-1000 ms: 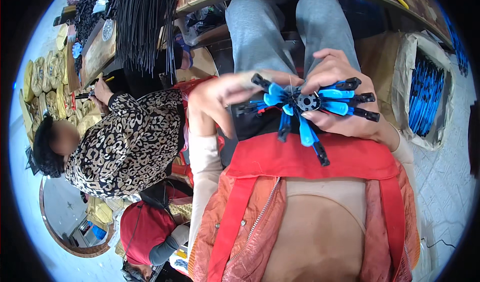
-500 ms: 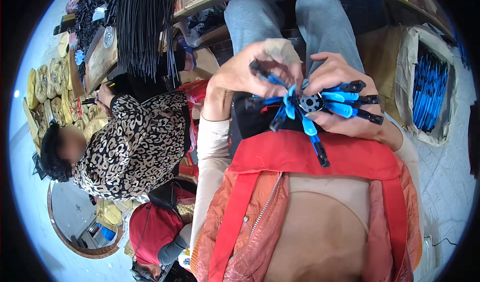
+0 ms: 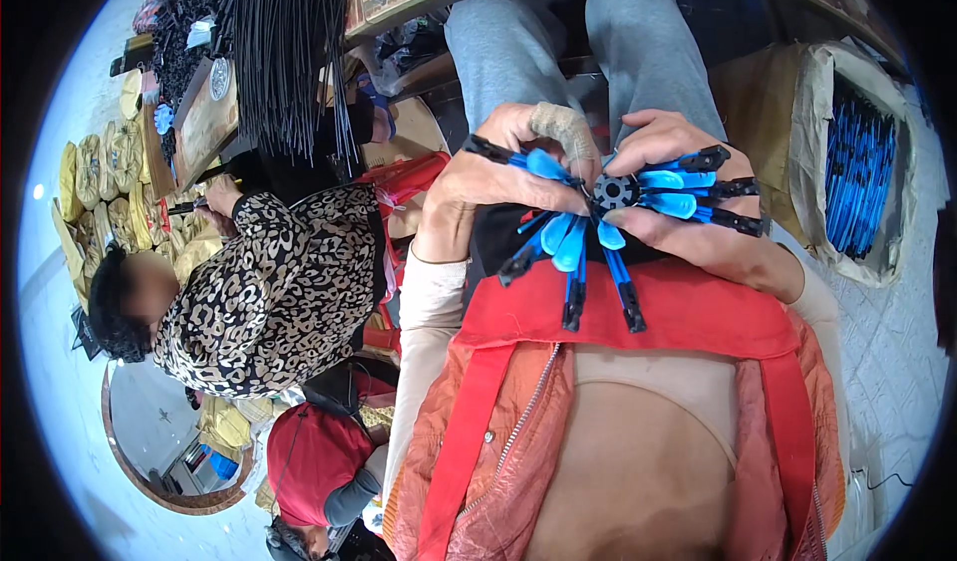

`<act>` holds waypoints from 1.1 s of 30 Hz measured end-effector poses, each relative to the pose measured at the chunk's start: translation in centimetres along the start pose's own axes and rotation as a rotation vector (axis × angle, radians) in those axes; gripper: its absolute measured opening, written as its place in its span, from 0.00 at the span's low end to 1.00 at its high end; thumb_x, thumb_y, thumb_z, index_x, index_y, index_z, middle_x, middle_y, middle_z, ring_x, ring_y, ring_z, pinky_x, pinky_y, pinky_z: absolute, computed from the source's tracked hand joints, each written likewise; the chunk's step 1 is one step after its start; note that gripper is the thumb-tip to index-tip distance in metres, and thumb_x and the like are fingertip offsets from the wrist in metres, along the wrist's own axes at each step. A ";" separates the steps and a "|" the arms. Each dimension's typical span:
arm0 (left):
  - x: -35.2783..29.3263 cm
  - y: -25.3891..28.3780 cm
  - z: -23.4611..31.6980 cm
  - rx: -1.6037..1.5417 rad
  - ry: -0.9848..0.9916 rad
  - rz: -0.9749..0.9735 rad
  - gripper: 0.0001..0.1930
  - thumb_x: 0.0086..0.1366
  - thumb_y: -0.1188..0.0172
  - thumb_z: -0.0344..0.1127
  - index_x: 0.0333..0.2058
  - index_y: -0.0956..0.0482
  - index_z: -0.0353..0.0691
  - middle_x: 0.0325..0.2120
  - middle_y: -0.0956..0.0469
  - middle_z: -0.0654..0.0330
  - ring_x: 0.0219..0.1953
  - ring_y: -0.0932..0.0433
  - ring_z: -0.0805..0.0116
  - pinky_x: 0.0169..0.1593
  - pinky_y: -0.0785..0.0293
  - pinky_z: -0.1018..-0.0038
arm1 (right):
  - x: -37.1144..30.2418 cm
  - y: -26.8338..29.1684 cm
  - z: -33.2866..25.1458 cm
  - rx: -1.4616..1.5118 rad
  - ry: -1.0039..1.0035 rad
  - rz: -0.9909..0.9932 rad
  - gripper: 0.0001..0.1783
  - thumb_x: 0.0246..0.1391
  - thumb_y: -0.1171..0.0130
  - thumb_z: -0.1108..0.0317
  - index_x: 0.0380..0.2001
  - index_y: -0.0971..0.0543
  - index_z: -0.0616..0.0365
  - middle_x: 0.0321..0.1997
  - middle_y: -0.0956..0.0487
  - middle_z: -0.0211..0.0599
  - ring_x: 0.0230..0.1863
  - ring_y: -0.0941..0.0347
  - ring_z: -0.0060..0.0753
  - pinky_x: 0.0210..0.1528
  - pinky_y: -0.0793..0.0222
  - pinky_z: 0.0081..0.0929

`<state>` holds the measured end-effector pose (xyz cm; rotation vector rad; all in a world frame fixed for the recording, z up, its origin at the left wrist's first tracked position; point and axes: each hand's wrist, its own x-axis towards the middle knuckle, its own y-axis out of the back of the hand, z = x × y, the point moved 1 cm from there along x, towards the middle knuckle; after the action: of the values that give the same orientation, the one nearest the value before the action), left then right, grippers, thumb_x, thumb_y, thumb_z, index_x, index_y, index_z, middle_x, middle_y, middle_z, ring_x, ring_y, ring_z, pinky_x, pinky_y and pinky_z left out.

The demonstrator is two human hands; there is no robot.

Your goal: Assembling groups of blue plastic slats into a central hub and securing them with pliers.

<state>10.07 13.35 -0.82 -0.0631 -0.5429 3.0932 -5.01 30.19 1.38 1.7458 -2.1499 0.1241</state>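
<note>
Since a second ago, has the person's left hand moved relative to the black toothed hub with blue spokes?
Yes. The left hand has come up and right, onto the black toothed hub held by the right hand.

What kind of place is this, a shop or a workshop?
Most likely a small assembly workshop. The left hand and right hand fit blue ribs into a black hub, a box of more ribs stands alongside, and a co-worker sits by a bundle of black rods.

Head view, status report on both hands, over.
Left hand and right hand both grip the black round hub with blue-and-black plastic spokes. Red apron just beneath. Nothing blocking.
</note>
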 end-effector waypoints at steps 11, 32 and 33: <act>-0.3 -0.8 -0.2 0.054 -0.175 0.081 0.13 0.47 0.26 0.21 0.32 0.20 0.35 0.28 0.21 0.63 0.33 0.23 0.77 0.37 0.28 0.79 | 2.1 1.5 0.9 0.176 0.114 -0.285 0.17 0.46 0.29 0.72 0.40 0.19 0.63 0.41 0.19 0.43 0.43 0.22 0.35 0.48 0.30 0.28; 0.5 1.7 -0.8 -0.127 0.006 0.125 0.28 0.55 0.31 0.29 0.53 0.32 0.32 0.41 0.22 0.59 0.42 0.23 0.73 0.45 0.26 0.78 | 2.9 0.8 0.9 0.110 -0.052 -0.080 0.19 0.47 0.30 0.69 0.43 0.22 0.63 0.42 0.19 0.37 0.43 0.22 0.31 0.49 0.30 0.27; 0.9 1.4 -0.7 -0.142 -0.082 0.377 0.28 0.59 0.35 0.34 0.56 0.33 0.31 0.41 0.21 0.56 0.42 0.22 0.71 0.45 0.26 0.77 | 3.2 1.0 1.4 0.134 -0.161 0.011 0.19 0.47 0.31 0.70 0.43 0.22 0.62 0.41 0.19 0.35 0.43 0.23 0.28 0.49 0.30 0.26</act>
<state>9.17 12.30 -1.94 -0.0435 -0.8454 3.4262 -6.82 27.06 1.28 1.8768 -2.3130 0.1373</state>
